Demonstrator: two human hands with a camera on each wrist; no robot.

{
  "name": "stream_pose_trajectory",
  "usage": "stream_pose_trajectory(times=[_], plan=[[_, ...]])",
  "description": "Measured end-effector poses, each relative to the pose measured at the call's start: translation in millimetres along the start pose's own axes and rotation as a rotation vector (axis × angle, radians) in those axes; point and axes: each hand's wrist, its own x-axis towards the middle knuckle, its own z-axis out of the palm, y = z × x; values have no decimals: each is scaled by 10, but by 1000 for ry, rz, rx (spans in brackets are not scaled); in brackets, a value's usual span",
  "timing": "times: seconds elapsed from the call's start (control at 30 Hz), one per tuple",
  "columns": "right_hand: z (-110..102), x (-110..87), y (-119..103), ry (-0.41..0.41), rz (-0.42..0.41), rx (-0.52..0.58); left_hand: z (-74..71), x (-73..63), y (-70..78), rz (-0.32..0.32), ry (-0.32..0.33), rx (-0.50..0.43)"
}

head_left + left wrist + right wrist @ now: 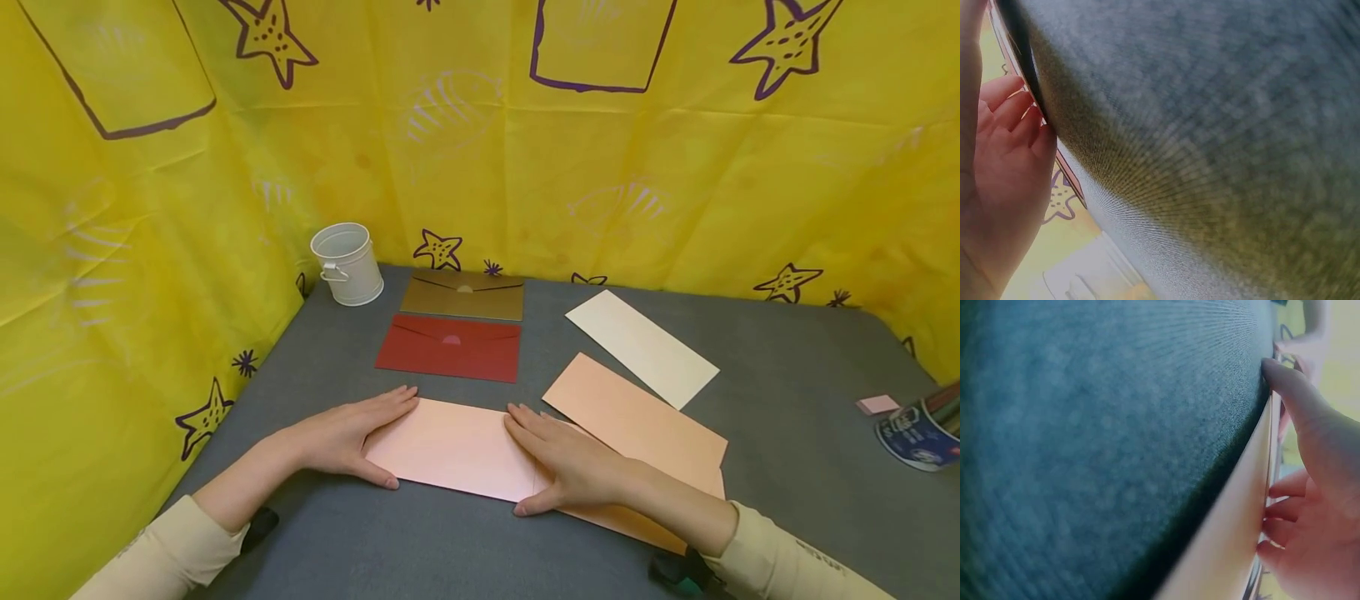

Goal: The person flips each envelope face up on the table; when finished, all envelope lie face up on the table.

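Observation:
A pale pink, envelope-sized paper piece lies flat on the grey table between the two hands. At its left end, the left hand rests with fingers extended to the far edge and thumb on the near edge. The right hand lies spread across its right end, fingertips by the far edge and thumb at the near one. Peach paper shows under the right hand and forearm; how it joins the pink piece is hidden. The left wrist view shows the left fingers along a paper edge.
A peach paper rectangle and a cream one lie to the right. Behind are a red envelope and a gold envelope, beside a white bucket. A blue container and small pink block stand far right.

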Motion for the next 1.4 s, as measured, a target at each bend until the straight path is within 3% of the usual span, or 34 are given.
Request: stream_pose_trajectory(times=[0.37,0.6,0.73,1.03,1.23,1.4], plan=[[-24,4,12,13,-17,52,-55,-42,8,44,77,30],[-42,-7,-21,-11,-11,37,-79,-68,7,75,109,28],[-45,-13,-38,-1,-47,10,-91,-74,-1,111,134,37],[-10,6,-42,115,-135,2,-129,-123,-32,170,212,-8],[-18,23,-27,187,-179,51,-155,-148,-44,241,301,-109],[-31,46,-7,256,-217,101,-156,-171,-74,226,383,-170]])
